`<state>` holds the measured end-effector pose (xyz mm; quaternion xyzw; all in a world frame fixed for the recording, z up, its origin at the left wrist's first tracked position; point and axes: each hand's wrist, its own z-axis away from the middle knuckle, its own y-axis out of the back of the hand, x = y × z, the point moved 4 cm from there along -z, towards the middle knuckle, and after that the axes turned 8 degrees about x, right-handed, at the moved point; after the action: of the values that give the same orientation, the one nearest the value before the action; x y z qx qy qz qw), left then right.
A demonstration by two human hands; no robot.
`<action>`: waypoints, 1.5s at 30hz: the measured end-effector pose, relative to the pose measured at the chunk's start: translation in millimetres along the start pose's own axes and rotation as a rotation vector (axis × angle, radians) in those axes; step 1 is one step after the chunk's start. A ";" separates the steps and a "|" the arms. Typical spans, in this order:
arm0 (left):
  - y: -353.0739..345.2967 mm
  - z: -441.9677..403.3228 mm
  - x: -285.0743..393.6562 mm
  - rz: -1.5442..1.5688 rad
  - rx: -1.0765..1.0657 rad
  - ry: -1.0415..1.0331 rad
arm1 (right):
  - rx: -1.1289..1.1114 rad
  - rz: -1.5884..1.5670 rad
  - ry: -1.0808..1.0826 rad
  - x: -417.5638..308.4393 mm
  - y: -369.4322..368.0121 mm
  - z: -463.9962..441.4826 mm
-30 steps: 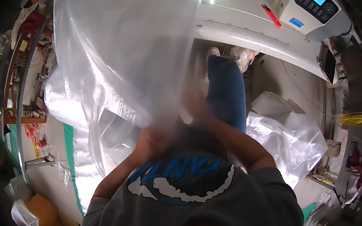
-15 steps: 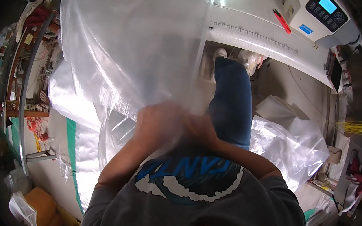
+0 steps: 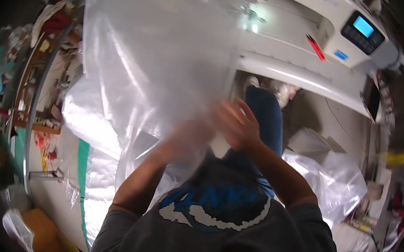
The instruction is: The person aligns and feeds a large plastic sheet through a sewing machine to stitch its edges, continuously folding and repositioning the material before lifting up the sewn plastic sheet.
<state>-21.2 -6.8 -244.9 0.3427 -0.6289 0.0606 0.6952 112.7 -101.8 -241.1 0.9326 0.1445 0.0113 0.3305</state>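
Note:
A large clear plastic sheet (image 3: 156, 45) hangs from the sewing machine table down toward my lap. My left hand (image 3: 193, 135) is at its lower right part, smeared by motion and partly veiled by the film, so its fingers cannot be made out. Beside the sheet's right edge is my right hand (image 3: 237, 125), with fingers stretched out and the thumb apart. Its fingertips are blurred against the film; whether they touch it I cannot tell.
The sewing machine (image 3: 327, 10) stands on a white table (image 3: 289, 69) ahead, with red snips (image 3: 315, 48) lying on it. Crumpled plastic film (image 3: 326, 179) lies at my right. A cluttered wooden shelf (image 3: 28, 79) is on the left, with white material (image 3: 94, 118) beside the sheet.
My right hand has moved up and its fingers have spread from their closed position near the left hand. The view has shifted, showing more of the sewing machine.

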 end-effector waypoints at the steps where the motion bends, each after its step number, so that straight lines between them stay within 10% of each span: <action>1: 2.0 -2.7 11.0 -0.093 -0.025 -0.042 | 0.040 0.007 0.007 0.7 -6.8 8.4; 22: 7.9 -0.8 32.9 -0.032 -0.051 0.134 | -0.039 -0.001 0.329 -0.3 12.5 -35.7; 27: 11.8 -2.4 59.5 -0.593 0.095 -0.099 | -0.062 -0.048 0.278 -2.6 15.0 -41.3; 36: 2.4 -81.1 71.4 -0.686 0.407 -0.748 | -0.048 -0.028 0.314 -1.5 10.7 -32.9; 45: -5.3 -161.4 21.2 -0.956 0.364 -0.571 | -0.109 -0.014 0.224 3.3 1.9 -17.1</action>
<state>120.3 71.0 -223.4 0.7051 -0.5463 -0.2473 0.3784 114.4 -91.8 -226.8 0.9051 0.1861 0.1210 0.3626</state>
